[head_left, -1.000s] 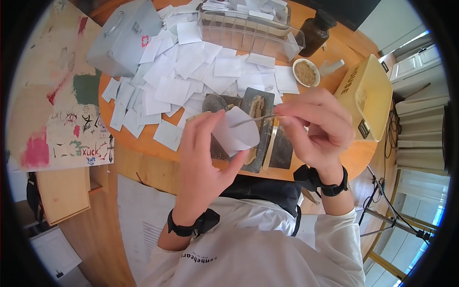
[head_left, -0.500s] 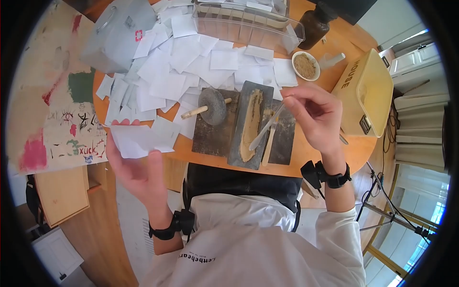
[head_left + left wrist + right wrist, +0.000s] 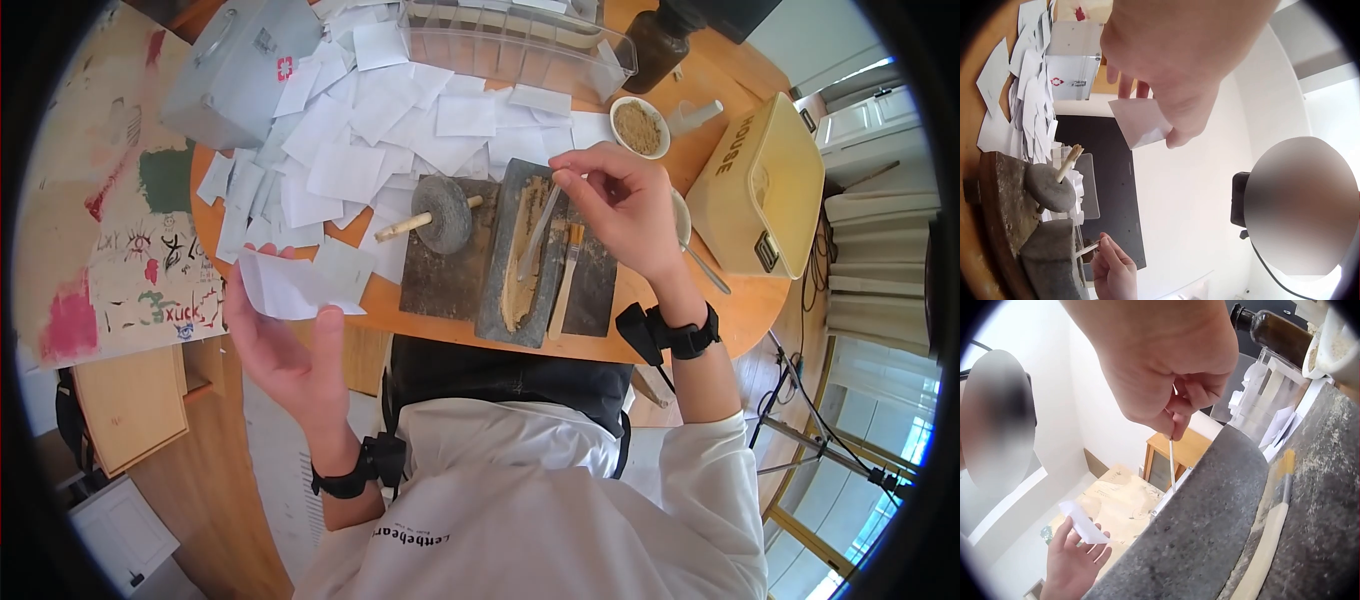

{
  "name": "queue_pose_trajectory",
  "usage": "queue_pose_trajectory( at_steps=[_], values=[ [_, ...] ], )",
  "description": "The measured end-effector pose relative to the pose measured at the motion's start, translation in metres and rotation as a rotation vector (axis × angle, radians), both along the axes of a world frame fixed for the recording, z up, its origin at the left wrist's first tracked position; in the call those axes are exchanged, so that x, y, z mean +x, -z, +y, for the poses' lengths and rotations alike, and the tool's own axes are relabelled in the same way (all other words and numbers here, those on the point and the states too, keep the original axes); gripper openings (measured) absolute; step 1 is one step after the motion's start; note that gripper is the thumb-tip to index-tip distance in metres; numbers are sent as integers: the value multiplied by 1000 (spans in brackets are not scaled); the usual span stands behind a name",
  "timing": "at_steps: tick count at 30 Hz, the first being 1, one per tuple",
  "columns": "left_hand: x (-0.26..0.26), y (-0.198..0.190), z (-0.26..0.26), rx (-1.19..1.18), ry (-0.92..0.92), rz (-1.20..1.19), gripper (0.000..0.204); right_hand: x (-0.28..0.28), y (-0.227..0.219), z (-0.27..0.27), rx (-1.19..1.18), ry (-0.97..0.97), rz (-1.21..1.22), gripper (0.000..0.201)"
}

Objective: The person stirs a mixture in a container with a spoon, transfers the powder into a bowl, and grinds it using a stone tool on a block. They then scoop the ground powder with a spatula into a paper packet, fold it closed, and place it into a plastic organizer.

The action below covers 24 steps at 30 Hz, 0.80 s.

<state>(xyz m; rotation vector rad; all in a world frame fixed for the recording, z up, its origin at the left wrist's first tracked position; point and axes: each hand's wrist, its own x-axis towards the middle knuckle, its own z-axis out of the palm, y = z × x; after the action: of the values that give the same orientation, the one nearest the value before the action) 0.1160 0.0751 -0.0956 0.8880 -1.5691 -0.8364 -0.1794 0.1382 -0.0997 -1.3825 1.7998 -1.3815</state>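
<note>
In the head view my left hand (image 3: pixel 285 345) holds a folded piece of white paper (image 3: pixel 285 288) between thumb and fingers, out to the left near the table's front edge. Thumb and fingertips of my right hand (image 3: pixel 628 212) pinch the end of a thin spatula (image 3: pixel 540 235). Its blade points down into a long grey stone grinding trough (image 3: pixel 487 318), where tan powder (image 3: pixel 517 300) lies along the channel. Left of the trough, a stone grinding wheel (image 3: pixel 450 222) with a wooden handle through it rests on a dark board (image 3: pixel 425 290). A flat brush (image 3: pixel 566 285) lies right of the trough.
Many white paper slips (image 3: pixel 345 170) cover the back left, beside a grey metal case (image 3: pixel 235 75) and a clear divided tray (image 3: pixel 510 55). Toward the right stand a brown bottle (image 3: pixel 655 50), a bowl of powder (image 3: pixel 640 128), a spoon (image 3: pixel 708 270) and a yellow bin (image 3: pixel 740 200).
My left hand has moved left with the paper, away from the spatula. My right hand has lowered the spatula to the trough, then shifted it toward the trough's far part.
</note>
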Motion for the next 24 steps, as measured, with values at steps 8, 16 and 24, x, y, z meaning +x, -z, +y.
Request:
queue_pose_trajectory(
  at_steps=[8, 16, 24],
  values=[
    [-1, 0, 2, 9, 9, -16, 76, -6, -26, -5, -189, 110, 252, 9],
    [-3, -2, 2, -12, 65, -128, 74, -12, -20, -11, -255, 159, 334, 9],
    [1, 0, 4, -33, 110, -261, 74, -3, -3, 2, 75, 91, 19, 11]
  ],
)
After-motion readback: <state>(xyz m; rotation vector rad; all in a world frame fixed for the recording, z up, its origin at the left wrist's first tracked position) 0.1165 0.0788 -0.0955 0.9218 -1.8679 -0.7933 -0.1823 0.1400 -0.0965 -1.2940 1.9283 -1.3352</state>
